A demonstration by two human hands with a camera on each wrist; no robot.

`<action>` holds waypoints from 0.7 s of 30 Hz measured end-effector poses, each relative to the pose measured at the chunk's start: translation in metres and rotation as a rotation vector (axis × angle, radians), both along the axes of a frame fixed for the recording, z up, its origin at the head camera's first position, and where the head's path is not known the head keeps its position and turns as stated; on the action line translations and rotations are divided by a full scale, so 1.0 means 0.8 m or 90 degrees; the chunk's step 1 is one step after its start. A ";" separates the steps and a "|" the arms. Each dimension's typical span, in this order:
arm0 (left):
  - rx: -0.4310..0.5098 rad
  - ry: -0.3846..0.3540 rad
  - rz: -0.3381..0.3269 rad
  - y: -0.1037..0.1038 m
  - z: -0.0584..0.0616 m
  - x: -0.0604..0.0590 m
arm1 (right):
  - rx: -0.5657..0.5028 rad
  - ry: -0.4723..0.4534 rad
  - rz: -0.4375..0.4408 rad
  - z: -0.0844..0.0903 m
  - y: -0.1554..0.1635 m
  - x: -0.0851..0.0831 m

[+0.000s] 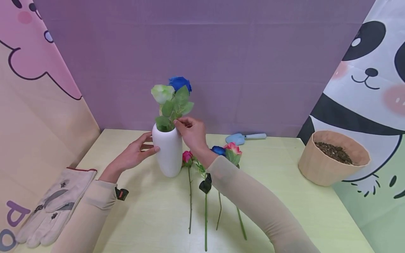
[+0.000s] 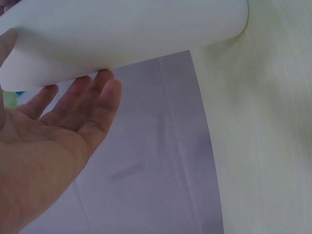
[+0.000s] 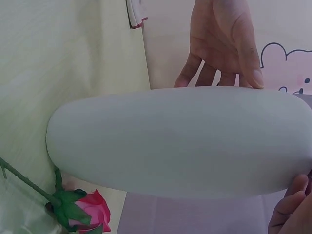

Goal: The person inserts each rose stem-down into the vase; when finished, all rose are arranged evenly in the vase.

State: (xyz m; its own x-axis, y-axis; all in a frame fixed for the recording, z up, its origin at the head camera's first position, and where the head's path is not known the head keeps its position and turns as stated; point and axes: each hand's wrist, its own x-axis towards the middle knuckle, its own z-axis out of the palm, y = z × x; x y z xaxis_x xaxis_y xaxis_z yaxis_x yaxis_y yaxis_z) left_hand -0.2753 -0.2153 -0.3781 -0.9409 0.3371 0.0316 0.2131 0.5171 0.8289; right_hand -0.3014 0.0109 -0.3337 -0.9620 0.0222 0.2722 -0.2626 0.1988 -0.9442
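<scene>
A white vase (image 1: 169,154) stands upright on the table, holding a pale green-white rose (image 1: 162,93) and a blue rose (image 1: 180,84) with green leaves. My left hand (image 1: 135,154) is at the vase's left side; its fingertips and thumb touch the wall, the fingers nearly straight. At the vase's mouth, my right hand (image 1: 193,133) pinches a leafy rose stem below the blue bloom. In the right wrist view, only a few fingers of it show at the vase's rim. A pink-red rose (image 3: 87,209) lies beside the vase's base.
More artificial roses lie right of the vase, including a black one (image 1: 205,184), a second blue one (image 1: 218,150) and a pink one (image 1: 233,148). Behind them is a small trowel (image 1: 237,138). A paper-like pot of soil (image 1: 319,165) stands right; gloves (image 1: 57,207) lie left.
</scene>
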 end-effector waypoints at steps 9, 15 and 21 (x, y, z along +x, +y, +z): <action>0.000 0.010 -0.003 -0.001 -0.002 0.001 | 0.006 -0.013 -0.040 0.002 -0.004 0.002; 0.002 0.002 -0.002 0.000 -0.002 0.000 | 0.019 -0.015 -0.039 0.003 -0.003 0.003; -0.003 0.001 -0.002 -0.001 -0.003 -0.001 | 0.024 -0.014 -0.019 -0.001 0.002 0.000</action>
